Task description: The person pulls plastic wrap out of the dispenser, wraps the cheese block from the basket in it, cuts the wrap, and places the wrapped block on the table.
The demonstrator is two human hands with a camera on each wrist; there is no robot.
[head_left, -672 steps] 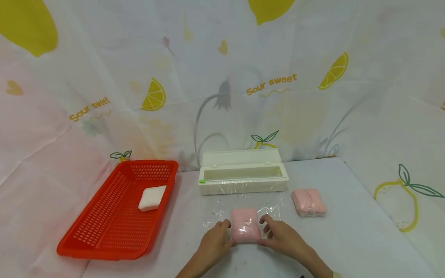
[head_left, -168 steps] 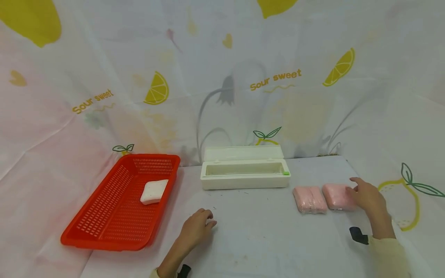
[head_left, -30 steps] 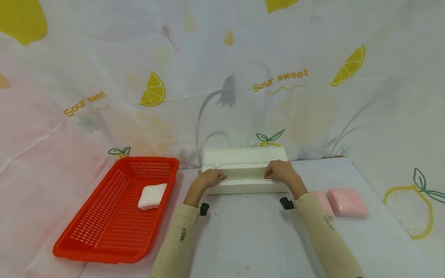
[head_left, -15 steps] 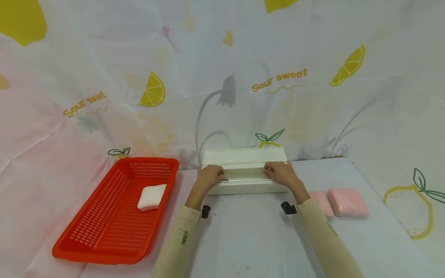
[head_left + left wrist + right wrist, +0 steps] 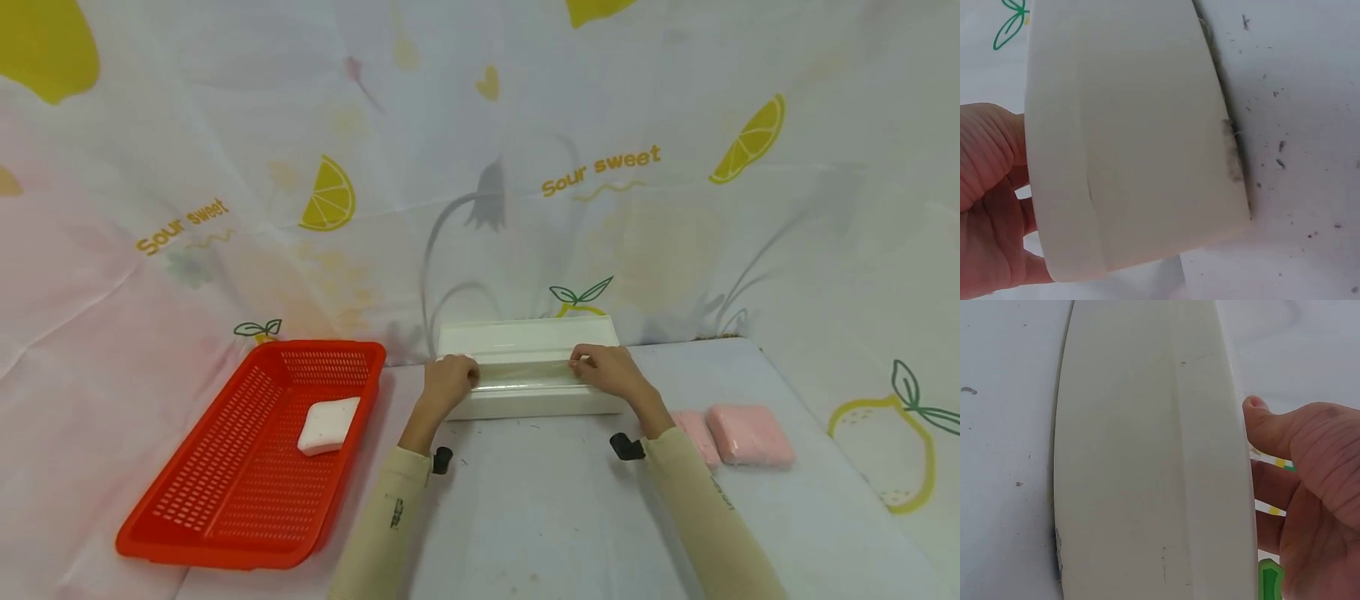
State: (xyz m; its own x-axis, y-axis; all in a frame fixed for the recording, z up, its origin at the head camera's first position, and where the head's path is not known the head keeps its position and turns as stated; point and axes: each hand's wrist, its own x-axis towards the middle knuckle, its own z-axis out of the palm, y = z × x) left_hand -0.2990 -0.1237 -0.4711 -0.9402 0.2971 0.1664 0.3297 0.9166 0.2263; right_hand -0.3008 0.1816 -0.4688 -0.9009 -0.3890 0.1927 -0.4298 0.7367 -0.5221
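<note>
Wht tabletop (image 5: 536, 508), hands (image 5: 448, 383) @ plastic box (image 5: 540, 404)

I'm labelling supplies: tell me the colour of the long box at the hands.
The long box is off-white, seen best in the head view.

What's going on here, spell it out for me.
A person's left hand and right hand are at opposite ends of a long white plastic box, its white lid standing open. Shiny clear film shows between them; whether the fingers pinch it is hard to tell. Two pink rectangular blocks lie to the right, one partly hidden by a beige sleeve. A white rounded block sits in the red plastic basket on the left.
</note>
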